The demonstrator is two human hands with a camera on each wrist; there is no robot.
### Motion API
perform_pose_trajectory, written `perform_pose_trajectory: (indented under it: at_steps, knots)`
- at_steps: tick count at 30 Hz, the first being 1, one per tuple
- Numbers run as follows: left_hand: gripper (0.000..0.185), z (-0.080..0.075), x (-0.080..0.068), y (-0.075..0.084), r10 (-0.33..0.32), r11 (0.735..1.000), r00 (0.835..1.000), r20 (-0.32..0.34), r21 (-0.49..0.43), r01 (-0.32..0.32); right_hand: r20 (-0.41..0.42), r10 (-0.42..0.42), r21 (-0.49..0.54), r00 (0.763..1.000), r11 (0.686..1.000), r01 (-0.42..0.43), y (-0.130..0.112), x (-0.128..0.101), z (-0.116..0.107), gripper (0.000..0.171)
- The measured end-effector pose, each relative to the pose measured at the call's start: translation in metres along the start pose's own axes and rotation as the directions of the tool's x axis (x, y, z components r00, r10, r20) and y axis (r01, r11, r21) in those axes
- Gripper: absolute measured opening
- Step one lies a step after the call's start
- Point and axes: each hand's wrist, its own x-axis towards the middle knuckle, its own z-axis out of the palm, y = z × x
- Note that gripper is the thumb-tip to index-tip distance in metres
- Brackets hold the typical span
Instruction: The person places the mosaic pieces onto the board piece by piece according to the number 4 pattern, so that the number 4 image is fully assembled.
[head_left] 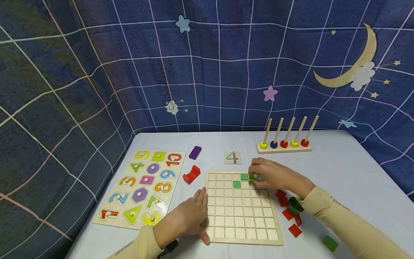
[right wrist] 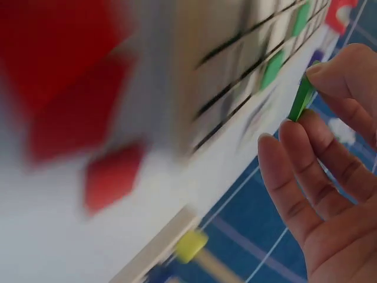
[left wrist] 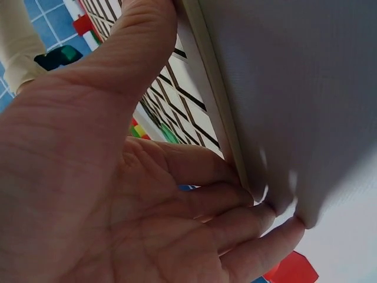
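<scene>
A wooden grid board [head_left: 242, 222] lies on the table, with one green tile [head_left: 244, 176] in its top row and another green tile [head_left: 237, 184] a row lower. Over the board's upper right part, my right hand [head_left: 273, 175] pinches a small green square tile [right wrist: 302, 97] between thumb and fingertips. The held tile appears thin and tilted in the right wrist view. My left hand [head_left: 191, 212] rests along the board's left edge, fingers extended and thumb near the lower corner. In the left wrist view, fingertips [left wrist: 299, 224] touch the tablecloth beside the board's rim.
Loose red tiles [head_left: 295, 230] and a green tile [head_left: 330, 243] lie right of the board. A small pattern card [head_left: 232, 157] sits behind it. Leftward are a number puzzle [head_left: 147, 190], a red arch block [head_left: 192, 175] and a purple block [head_left: 195, 152]. A peg stand [head_left: 284, 149] stands back right.
</scene>
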Motion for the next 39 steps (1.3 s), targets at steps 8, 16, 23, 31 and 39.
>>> perform_pose_trajectory:
  at_steps: [8,16,23,31,39]
  knots:
    - [0.137,-0.014,-0.006,0.005,-0.013,1.000,1.000,0.000,0.002,0.013,0.011,-0.114,0.094,0.993,0.989,0.113,-0.028,0.036,0.025,0.008]
    - [0.137,-0.020,-0.004,0.005,-0.018,1.000,1.000,0.003,-0.001,0.018,0.068,-0.127,0.040,0.990,0.991,0.124,-0.042,0.049,0.039,0.008]
    - [0.136,-0.020,-0.007,0.004,-0.032,0.999,0.999,0.014,-0.003,0.032,0.054,-0.124,-0.043,0.991,0.991,0.126,-0.053,0.048,0.041,0.011]
    - [0.136,-0.020,-0.007,0.004,-0.025,1.000,1.000,0.011,-0.008,0.026,0.028,-0.155,-0.101,0.988,0.982,0.157,-0.056,0.043,0.039,0.013]
    - [0.136,-0.016,-0.008,0.005,-0.027,0.999,0.999,0.026,-0.039,0.028,0.037,-0.185,0.023,0.982,0.983,0.184,-0.051,0.017,0.025,0.008]
